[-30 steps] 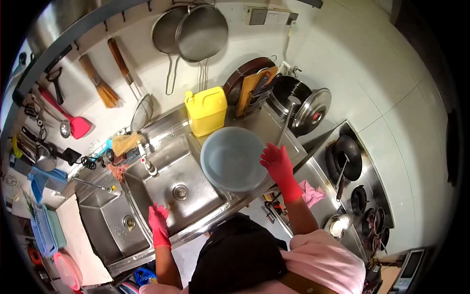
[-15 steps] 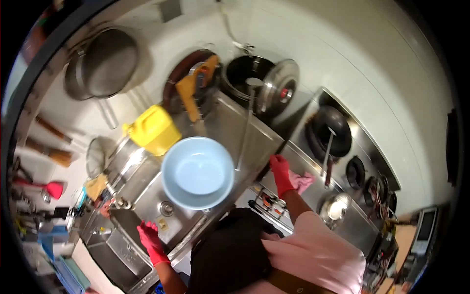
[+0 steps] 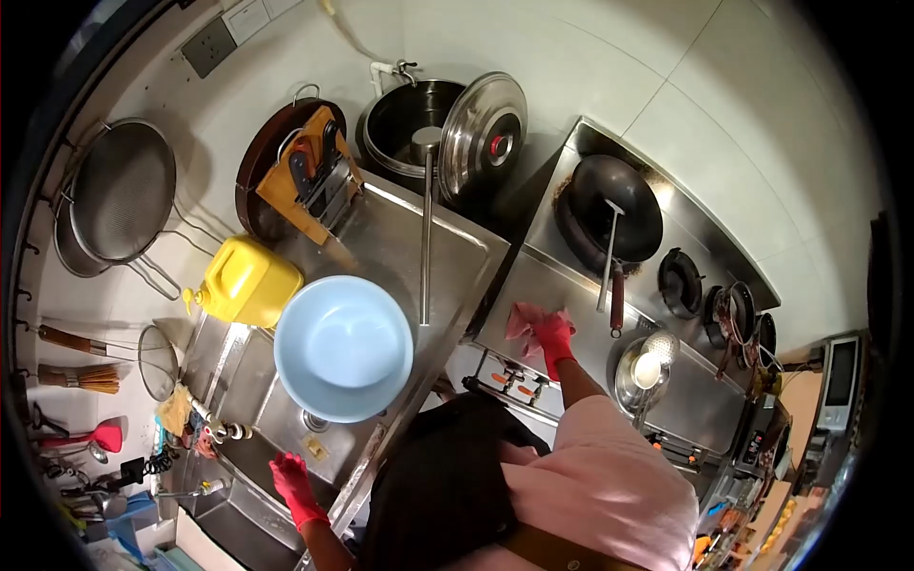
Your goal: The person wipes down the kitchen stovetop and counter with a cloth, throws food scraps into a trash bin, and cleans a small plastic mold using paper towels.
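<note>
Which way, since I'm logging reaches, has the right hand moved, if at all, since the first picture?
Yes: the right hand has moved from over the sink drainboard to the pink cloth on the fixed stove counter.

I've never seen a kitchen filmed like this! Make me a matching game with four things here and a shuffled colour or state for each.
Things:
1. Cloth
2. Round basin
3. Plastic jug
4. Wok

Descriptions:
A. Yellow
B. Has a metal-handled utensil resting in it
C. Touched by the gloved right hand
D. Light blue

Pairs: 1-C, 2-D, 3-A, 4-B
</note>
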A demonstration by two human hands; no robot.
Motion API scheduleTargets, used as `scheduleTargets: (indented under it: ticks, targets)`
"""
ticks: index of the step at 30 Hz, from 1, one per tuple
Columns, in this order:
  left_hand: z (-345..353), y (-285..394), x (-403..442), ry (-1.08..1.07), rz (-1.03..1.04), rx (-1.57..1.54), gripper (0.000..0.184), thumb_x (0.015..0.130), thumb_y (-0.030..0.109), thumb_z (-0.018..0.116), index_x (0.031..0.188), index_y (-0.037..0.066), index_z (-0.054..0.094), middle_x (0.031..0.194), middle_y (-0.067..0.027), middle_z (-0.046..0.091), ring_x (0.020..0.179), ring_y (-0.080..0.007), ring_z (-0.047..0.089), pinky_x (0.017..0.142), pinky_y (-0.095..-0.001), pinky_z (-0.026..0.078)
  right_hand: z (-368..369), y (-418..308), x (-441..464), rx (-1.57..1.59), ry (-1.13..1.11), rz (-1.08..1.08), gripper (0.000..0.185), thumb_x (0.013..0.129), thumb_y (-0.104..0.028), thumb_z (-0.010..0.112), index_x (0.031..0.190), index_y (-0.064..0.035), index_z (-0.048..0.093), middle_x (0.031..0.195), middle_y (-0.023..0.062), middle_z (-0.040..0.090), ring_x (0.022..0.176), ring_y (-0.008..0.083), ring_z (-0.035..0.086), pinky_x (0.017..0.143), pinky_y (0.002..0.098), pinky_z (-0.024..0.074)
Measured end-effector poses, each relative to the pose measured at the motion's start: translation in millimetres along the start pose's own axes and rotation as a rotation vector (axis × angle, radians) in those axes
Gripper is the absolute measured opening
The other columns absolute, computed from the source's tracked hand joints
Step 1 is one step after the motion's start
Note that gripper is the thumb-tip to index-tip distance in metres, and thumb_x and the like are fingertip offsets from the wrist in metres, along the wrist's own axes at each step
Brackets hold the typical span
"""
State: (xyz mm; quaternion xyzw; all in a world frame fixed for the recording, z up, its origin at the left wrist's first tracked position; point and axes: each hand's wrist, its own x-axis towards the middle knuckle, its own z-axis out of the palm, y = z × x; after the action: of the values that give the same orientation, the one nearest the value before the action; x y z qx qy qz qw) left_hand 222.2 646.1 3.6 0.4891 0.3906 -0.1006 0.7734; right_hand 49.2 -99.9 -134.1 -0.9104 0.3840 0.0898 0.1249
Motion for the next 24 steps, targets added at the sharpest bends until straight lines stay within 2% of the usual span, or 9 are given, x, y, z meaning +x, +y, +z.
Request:
scheduleTargets:
  ticks: [3,6,9,15,19,20,21,23,24]
  targets:
    - [9.7,3.8,-10.5,-0.044,0.064,0.116,0.052,0.104,0.053,0.044,0.132,0.01,0.055,0.082,-0.0027,0.059,0.071,-0.0198,0.058,0.065,-0.0346,0.048,-19.7,-31.3,-11.5,0.662,0.233,0.364,0.032,0.095,-0.035,0.059,0.109,-0.0076,0.068,0.101,0.0131,0.074,0.084,0.0303,0.07,0.072,0.0445,0.0549]
    - [73.1,3.8,-60.4,-0.117,0.136,0.246,0.055,0.104,0.054,0.043,0.127,0.006,0.057,0.082,-0.0048,0.062,0.064,-0.0183,0.059,0.057,-0.0314,0.047,-143.1,-98.8,-51.9,1.128,-0.289,0.487,0.034,0.095,-0.035,0.064,0.113,-0.0061,0.067,0.099,0.0078,0.072,0.076,0.021,0.065,0.067,0.0358,0.0542]
    - [137.9,5.7,-109.4,-0.225,0.143,0.446,0.061,0.105,0.056,0.04,0.13,0.002,0.054,0.092,-0.0097,0.068,0.073,-0.0206,0.066,0.064,-0.0336,0.052,-146.8,-120.2,-61.6,1.78,-0.578,0.21,0.026,0.093,-0.025,0.061,0.11,-0.0061,0.068,0.097,0.0033,0.068,0.073,0.0097,0.058,0.06,0.0274,0.0471]
    - [209.6,-16.8,-143.4,-0.623,0.014,0.12,0.067,0.104,0.056,0.042,0.139,-0.002,0.048,0.116,-0.015,0.066,0.106,-0.0285,0.065,0.097,-0.0411,0.052,-173.2,-296.9,-114.8,1.441,-0.671,-0.527,0.031,0.103,-0.029,0.056,0.117,-0.0021,0.065,0.092,0.0023,0.067,0.072,0.0103,0.06,0.059,0.0254,0.0466]
    - [186.1,-15.2,-129.8,-0.849,-0.089,-0.174,0.053,0.106,0.053,0.041,0.131,0.008,0.052,0.114,-0.013,0.066,0.1,-0.0268,0.065,0.093,-0.0447,0.052,-147.3,-416.3,-174.6,1.098,-0.808,-0.967,0.032,0.097,-0.031,0.058,0.107,-0.0018,0.066,0.092,0.0071,0.07,0.08,0.0175,0.066,0.071,0.0307,0.0525]
    - [191.4,-4.8,-142.9,-0.719,0.03,-0.264,0.05,0.106,0.051,0.042,0.13,0.009,0.053,0.111,-0.0115,0.065,0.097,-0.0251,0.064,0.089,-0.0419,0.052,-117.3,-451.3,-192.1,0.902,-0.581,-1.187,0.032,0.096,-0.031,0.058,0.105,-0.0017,0.066,0.092,0.0082,0.07,0.083,0.0193,0.068,0.074,0.032,0.054]
    - [197.0,5.8,-156.3,-0.584,0.161,-0.338,0.047,0.106,0.05,0.043,0.129,0.011,0.054,0.108,-0.01,0.063,0.094,-0.0234,0.062,0.085,-0.0392,0.051,-176.0,-480.2,-229.8,0.842,-1.138,-0.587,0.035,0.098,-0.035,0.056,0.108,-0.0026,0.066,0.084,0.0111,0.069,0.084,0.023,0.07,0.076,0.0365,0.0547]
    - [187.4,27.2,-168.7,-0.43,0.236,-0.515,0.042,0.106,0.047,0.043,0.127,0.013,0.056,0.1,-0.0069,0.061,0.087,-0.0213,0.058,0.079,-0.0364,0.05,-150.2,-511.5,-265.3,0.282,-0.618,-1.128,0.051,0.106,-0.046,0.035,0.117,-0.0048,0.064,0.105,0.0159,0.071,0.087,0.0354,0.069,0.076,0.0441,0.0533]
    - [172.6,38.5,-167.8,-0.405,0.184,-0.645,0.04,0.106,0.045,0.041,0.124,0.013,0.058,0.095,-0.0052,0.06,0.082,-0.0209,0.056,0.077,-0.0365,0.049,-148.6,-535.5,-285.5,0.145,-0.694,-1.06,0.056,0.105,-0.049,0.032,0.115,-0.0042,0.065,0.104,0.0162,0.071,0.086,0.0354,0.069,0.077,0.0443,0.0533]
